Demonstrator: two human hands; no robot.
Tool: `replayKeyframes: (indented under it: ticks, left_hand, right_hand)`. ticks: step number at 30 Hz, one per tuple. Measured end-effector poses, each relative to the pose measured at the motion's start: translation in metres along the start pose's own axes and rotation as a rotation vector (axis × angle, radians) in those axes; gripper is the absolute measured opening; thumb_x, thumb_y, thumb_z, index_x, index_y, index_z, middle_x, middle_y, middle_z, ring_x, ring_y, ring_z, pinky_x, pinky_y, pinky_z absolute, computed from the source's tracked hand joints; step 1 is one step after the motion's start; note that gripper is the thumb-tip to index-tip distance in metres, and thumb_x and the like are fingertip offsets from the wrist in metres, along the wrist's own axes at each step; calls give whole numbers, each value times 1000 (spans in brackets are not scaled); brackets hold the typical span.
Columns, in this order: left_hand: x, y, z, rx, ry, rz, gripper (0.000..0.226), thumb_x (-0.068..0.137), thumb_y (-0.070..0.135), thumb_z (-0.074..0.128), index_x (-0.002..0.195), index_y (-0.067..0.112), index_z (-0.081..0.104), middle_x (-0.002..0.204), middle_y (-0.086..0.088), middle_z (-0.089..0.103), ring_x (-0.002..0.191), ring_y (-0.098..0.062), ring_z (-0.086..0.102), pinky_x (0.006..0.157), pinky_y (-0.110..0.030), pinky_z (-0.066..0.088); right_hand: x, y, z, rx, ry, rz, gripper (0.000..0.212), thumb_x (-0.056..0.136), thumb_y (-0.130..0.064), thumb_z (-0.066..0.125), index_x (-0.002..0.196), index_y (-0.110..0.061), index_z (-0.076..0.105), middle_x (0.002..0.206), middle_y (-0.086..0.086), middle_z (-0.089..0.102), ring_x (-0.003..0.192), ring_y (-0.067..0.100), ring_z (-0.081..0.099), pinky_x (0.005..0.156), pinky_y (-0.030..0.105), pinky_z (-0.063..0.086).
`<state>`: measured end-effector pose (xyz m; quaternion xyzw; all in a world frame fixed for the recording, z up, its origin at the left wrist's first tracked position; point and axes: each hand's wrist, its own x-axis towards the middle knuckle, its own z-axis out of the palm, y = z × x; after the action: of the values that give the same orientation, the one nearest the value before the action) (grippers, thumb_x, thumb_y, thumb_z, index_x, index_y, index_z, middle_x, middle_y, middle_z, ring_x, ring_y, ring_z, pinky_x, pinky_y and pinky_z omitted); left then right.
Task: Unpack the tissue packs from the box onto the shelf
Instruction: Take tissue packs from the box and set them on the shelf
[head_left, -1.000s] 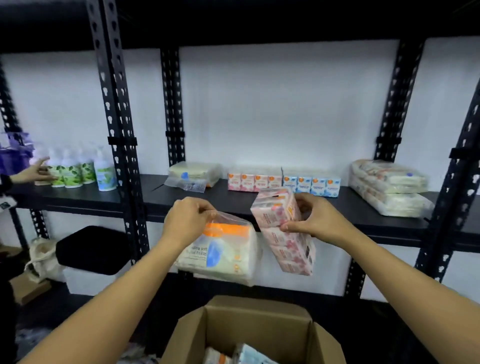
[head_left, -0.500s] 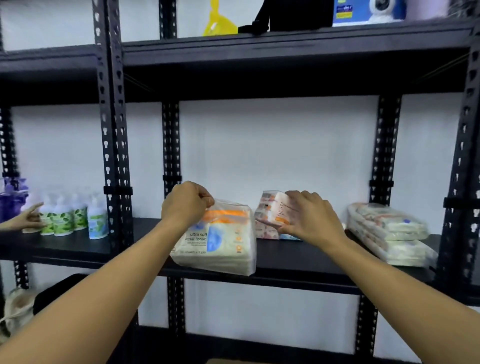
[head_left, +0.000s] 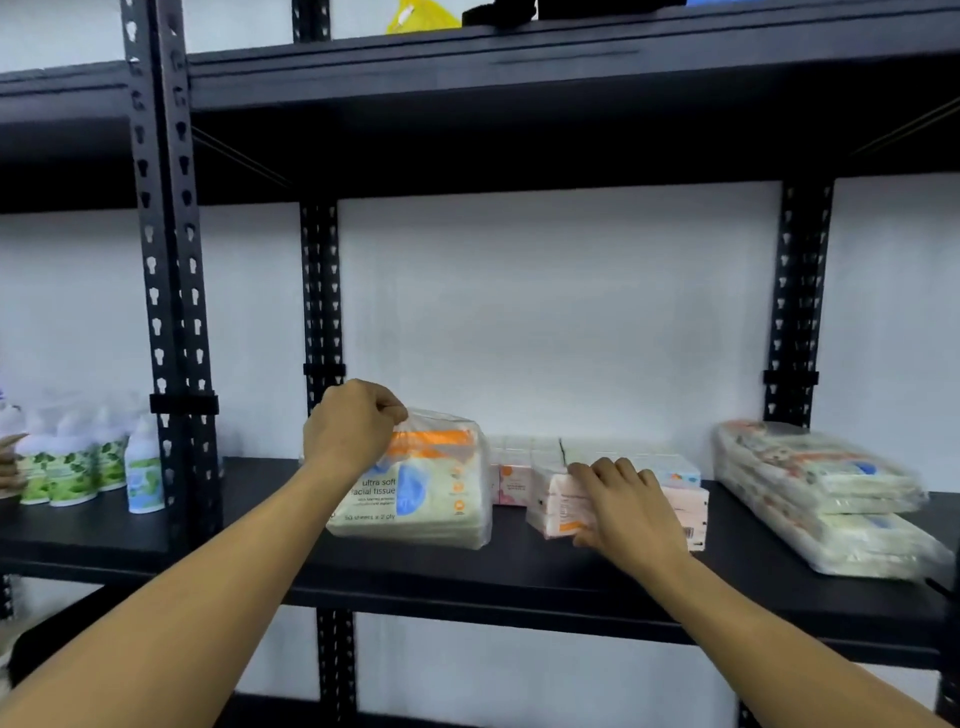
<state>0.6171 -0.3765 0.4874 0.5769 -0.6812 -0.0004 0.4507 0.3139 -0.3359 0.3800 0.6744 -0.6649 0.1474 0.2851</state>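
My left hand (head_left: 350, 426) grips the top plastic edge of a white facial tissue pack (head_left: 415, 499) with orange and blue print; the pack stands upright over the black shelf (head_left: 519, 566). My right hand (head_left: 626, 506) holds a pink pocket-tissue pack (head_left: 558, 506) lying on the shelf in front of a row of small pink and blue tissue packs (head_left: 519, 467) at the back. The box is out of view.
Stacked white tissue packs (head_left: 821, 493) lie at the shelf's right end. Several bottles with green labels (head_left: 78, 462) stand left of a black upright post (head_left: 171, 312). Another person's fingers (head_left: 8, 457) show at the far left edge. An upper shelf (head_left: 519, 62) hangs overhead.
Both hands rose from above the box to the shelf. The pink pack went from tilted in the air to lying on the shelf; the white pack moved over the shelf board.
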Motion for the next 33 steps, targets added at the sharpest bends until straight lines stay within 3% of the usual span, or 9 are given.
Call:
replayKeyframes:
  ticks: [4, 8, 11, 13, 17, 23, 26, 29, 33]
  left_hand:
    - [10, -6, 10, -60, 48, -7, 17, 90, 21, 62, 81, 29, 74, 74, 15, 65, 71, -7, 58, 60, -26, 40]
    - [12, -9, 22, -53, 49, -14, 18, 89, 19, 61, 81, 29, 73, 71, 21, 61, 68, -4, 57, 57, -24, 38]
    - [13, -9, 32, -58, 47, -12, 17, 89, 19, 61, 83, 28, 74, 79, 15, 69, 77, -13, 61, 65, -28, 45]
    - [13, -8, 36, -73, 43, -10, 16, 89, 21, 62, 83, 28, 75, 81, 12, 71, 79, -14, 64, 70, -32, 52]
    - [17, -7, 39, -87, 37, 12, 15, 88, 23, 63, 82, 28, 75, 80, 13, 72, 81, -14, 65, 75, -37, 55]
    - [24, -10, 42, -84, 39, 19, 12, 89, 24, 65, 82, 29, 75, 75, 16, 68, 74, -9, 64, 75, -37, 55]
    - [25, -11, 42, -89, 37, 17, 14, 90, 23, 65, 80, 29, 74, 73, 17, 67, 68, -5, 63, 74, -36, 54]
    - [26, -13, 38, -97, 48, 19, 15, 90, 21, 64, 81, 29, 73, 69, 19, 65, 63, -2, 61, 69, -31, 52]
    - [30, -19, 31, -117, 96, 15, 13, 90, 22, 64, 84, 26, 75, 71, 13, 69, 64, -3, 61, 67, -31, 51]
  right_hand:
    - [-2, -6, 19, 58, -114, -74, 87, 70, -58, 75, 142, -29, 36, 139, 0, 43, 129, 25, 38, 105, 41, 32]
    - [6, 0, 16, 237, -114, -69, 57, 81, -67, 56, 126, -32, 51, 124, -5, 51, 120, 19, 44, 99, 39, 34]
    - [24, 16, 6, 436, -196, -11, 34, 89, -52, 55, 115, -31, 61, 115, -6, 57, 116, 18, 49, 96, 38, 36]
    - [35, 29, 6, 472, -313, 3, 31, 91, -43, 55, 120, -33, 61, 130, -4, 53, 125, 18, 45, 105, 44, 33]
    - [49, 52, 6, 573, -512, 46, 44, 92, -29, 57, 136, -36, 52, 152, -6, 40, 139, 18, 36, 115, 44, 28]
    - [66, 68, 5, 508, -770, 38, 73, 91, -45, 63, 154, -28, 29, 155, -1, 39, 141, 20, 37, 116, 37, 28]
    - [74, 69, 0, 437, -791, 17, 72, 88, -48, 66, 151, -25, 37, 136, -3, 52, 133, 20, 45, 109, 35, 34]
    - [77, 66, -7, 502, -751, -4, 55, 84, -40, 74, 134, -25, 57, 128, -6, 56, 118, 14, 51, 95, 28, 38]
    - [73, 49, 1, 547, -432, 23, 49, 71, -36, 85, 114, -32, 62, 110, -14, 58, 100, 10, 54, 92, 33, 42]
